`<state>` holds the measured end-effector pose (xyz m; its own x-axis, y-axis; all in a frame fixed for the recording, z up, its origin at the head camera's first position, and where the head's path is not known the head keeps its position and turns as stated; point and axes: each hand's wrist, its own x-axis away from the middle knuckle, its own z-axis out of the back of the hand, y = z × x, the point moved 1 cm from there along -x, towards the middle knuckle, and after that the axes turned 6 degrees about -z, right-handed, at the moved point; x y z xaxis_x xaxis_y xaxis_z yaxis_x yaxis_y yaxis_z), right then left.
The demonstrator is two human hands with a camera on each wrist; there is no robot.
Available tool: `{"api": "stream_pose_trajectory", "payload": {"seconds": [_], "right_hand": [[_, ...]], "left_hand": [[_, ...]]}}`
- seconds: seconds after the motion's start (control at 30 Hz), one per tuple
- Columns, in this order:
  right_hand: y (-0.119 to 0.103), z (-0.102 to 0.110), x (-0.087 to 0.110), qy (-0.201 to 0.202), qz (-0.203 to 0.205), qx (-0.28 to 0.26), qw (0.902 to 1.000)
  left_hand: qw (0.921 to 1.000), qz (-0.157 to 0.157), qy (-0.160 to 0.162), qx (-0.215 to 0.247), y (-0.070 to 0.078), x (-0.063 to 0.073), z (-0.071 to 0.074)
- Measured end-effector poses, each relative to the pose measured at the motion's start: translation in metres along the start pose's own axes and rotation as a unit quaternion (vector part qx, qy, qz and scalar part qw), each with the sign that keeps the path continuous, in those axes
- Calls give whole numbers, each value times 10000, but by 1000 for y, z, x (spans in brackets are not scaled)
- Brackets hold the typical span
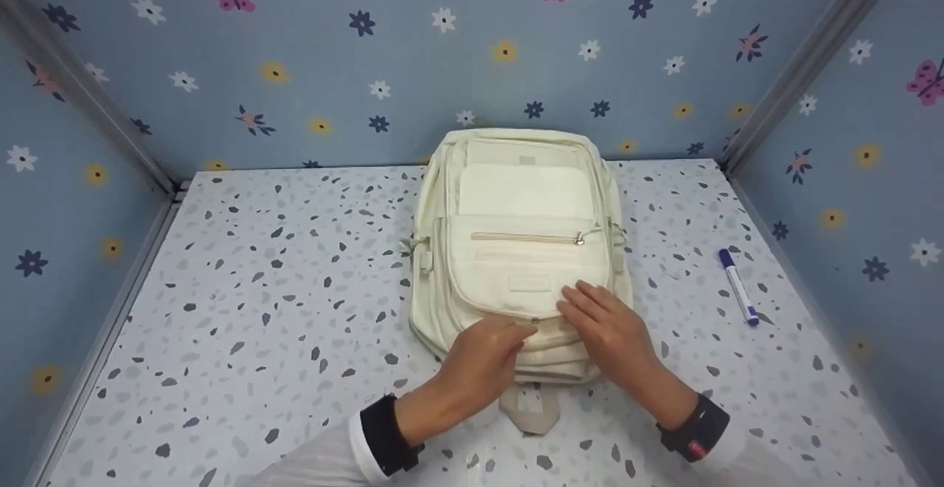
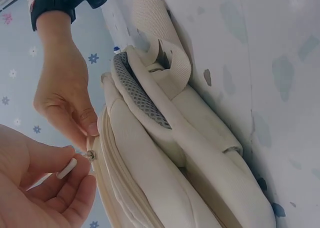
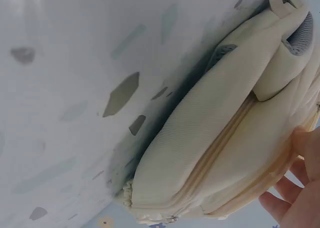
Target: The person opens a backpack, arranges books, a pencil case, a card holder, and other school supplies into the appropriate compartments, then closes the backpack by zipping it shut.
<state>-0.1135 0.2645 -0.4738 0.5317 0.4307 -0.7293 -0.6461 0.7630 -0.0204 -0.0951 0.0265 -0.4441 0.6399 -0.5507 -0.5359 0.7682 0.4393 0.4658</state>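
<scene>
A cream backpack [image 1: 527,192] lies on its back on the speckled table, its top end toward me. With thumb and fingers, my left hand [image 1: 479,358] pinches a small pale zipper pull [image 2: 67,168] at the curved edge of the front pocket [image 1: 531,266]. My right hand [image 1: 612,332] holds the same pocket edge just right of the slider, thumb below and fingers spread over the pocket front. In the left wrist view the metal slider [image 2: 91,155] sits between both hands. From the head, the left fingers hide the pull.
A marker [image 1: 739,288] with blue ends lies on the speckled table [image 1: 258,310], right of the backpack. The bag's top handle loop [image 1: 535,417] points toward me. Flower-patterned panels [image 1: 413,52] stand behind and at both sides.
</scene>
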Motion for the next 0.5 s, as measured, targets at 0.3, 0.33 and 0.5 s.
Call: {"api": "stream_pose_trajectory", "payload": {"seconds": [0.3, 0.33, 0.5], "right_hand": [[5, -3, 1, 424, 136, -357, 9984], [5, -2, 1, 395, 82, -383, 9985], [3, 3, -3, 343, -111, -528, 9980]], "left_hand": [[9987, 138, 433, -248, -26, 18, 21], [9980, 168, 500, -355, -30, 20, 24], [9927, 571, 683, -818, -53, 25, 39]]}}
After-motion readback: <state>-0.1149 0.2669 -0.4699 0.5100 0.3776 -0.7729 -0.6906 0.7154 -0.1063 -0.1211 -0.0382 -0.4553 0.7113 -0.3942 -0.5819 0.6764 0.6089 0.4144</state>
